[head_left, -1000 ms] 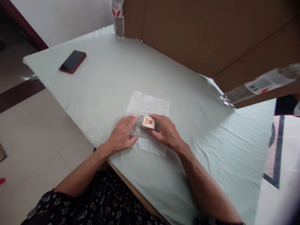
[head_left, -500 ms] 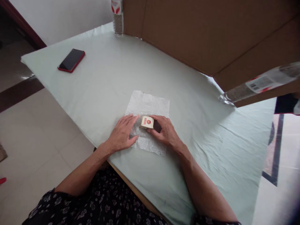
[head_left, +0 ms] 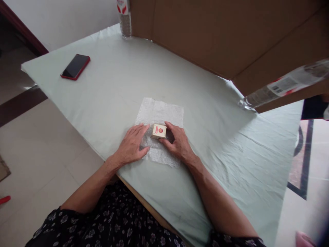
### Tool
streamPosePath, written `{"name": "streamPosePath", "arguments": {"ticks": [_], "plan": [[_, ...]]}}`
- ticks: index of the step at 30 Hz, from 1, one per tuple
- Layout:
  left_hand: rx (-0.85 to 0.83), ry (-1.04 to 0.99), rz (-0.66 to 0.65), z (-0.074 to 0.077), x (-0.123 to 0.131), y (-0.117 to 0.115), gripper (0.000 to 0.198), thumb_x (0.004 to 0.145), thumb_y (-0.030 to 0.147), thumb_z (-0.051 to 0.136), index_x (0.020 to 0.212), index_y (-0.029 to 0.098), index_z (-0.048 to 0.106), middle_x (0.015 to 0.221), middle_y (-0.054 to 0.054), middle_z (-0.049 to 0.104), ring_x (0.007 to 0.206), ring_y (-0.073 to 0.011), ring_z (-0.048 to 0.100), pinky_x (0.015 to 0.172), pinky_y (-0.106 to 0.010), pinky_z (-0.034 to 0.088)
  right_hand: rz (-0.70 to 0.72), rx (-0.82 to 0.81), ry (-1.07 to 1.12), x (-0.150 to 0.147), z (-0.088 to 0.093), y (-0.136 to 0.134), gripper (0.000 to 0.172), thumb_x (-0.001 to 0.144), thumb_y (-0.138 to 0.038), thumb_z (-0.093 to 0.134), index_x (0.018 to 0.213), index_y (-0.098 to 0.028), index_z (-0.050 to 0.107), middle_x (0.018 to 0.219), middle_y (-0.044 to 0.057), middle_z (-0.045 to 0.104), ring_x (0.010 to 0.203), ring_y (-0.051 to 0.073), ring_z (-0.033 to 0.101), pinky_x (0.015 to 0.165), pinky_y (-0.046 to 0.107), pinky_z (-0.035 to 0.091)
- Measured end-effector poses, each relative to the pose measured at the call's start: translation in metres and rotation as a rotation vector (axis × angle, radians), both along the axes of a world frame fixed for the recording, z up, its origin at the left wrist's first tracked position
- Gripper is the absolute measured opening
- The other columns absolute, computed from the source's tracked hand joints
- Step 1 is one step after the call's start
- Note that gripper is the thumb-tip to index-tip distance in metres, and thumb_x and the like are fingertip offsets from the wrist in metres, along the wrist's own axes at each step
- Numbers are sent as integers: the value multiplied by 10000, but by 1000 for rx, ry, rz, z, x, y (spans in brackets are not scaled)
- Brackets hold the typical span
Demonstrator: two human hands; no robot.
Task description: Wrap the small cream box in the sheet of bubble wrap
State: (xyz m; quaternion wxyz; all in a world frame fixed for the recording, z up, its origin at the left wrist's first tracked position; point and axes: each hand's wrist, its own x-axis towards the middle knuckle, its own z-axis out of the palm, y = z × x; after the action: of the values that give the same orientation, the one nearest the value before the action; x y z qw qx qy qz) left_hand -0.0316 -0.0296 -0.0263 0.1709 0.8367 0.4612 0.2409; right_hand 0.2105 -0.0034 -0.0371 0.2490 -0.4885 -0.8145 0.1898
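A small cream box with a red round mark (head_left: 159, 131) stands on a sheet of white bubble wrap (head_left: 160, 113) spread over the pale green tablecloth (head_left: 108, 85). My right hand (head_left: 177, 142) grips the box from its right side, fingers curled round it. My left hand (head_left: 131, 145) lies flat with fingers stretched out on the near left part of the wrap, its fingertips just left of the box.
A red-cased phone (head_left: 75, 66) lies at the table's far left. A plastic water bottle (head_left: 124, 18) stands at the back, beside a large cardboard sheet (head_left: 218, 34). Another bottle (head_left: 282, 85) leans at the right. The table edge runs close to my lap.
The box has shifted slightly left on the wrap in my right hand and now stands more squarely. My left hand stays flat in place.
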Motion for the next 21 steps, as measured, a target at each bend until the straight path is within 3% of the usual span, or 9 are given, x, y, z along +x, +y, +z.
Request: {"name": "streamPosePath", "arguments": {"ticks": [4,11,17,21], "plan": [[-17,-5,-1,0,0,0,766,851,285,608,1541,164,300,1485,-176,522,1426,-339,445,1199,-550,334,-5,5,7,0,-3,0,737,892,-483,608,1540,-244,349,1379,149,628,1221,358,596,1030,567,443],[-15,-7,-5,1,-1,0,760,847,293,617,1530,148,320,1473,-184,530,1414,-340,458,1192,-542,347,-23,7,38,-2,-1,0,529,919,-457,594,1398,-245,519,1327,124,675,1195,327,625,1020,529,461],[-51,-5,-7,2,0,1,763,848,288,601,1542,163,310,1484,-173,522,1422,-345,444,1196,-558,332,-18,-19,36,-3,4,-1,531,924,-410,593,1427,-269,499,1360,103,661,1224,322,611,1040,533,444],[-52,-36,-24,12,-4,-5,751,848,300,619,1535,185,338,1496,-167,503,1432,-344,429,1184,-547,361,-18,-18,37,-4,3,-1,542,923,-419,591,1436,-276,490,1362,104,658,1223,324,609,1040,534,442]]}}
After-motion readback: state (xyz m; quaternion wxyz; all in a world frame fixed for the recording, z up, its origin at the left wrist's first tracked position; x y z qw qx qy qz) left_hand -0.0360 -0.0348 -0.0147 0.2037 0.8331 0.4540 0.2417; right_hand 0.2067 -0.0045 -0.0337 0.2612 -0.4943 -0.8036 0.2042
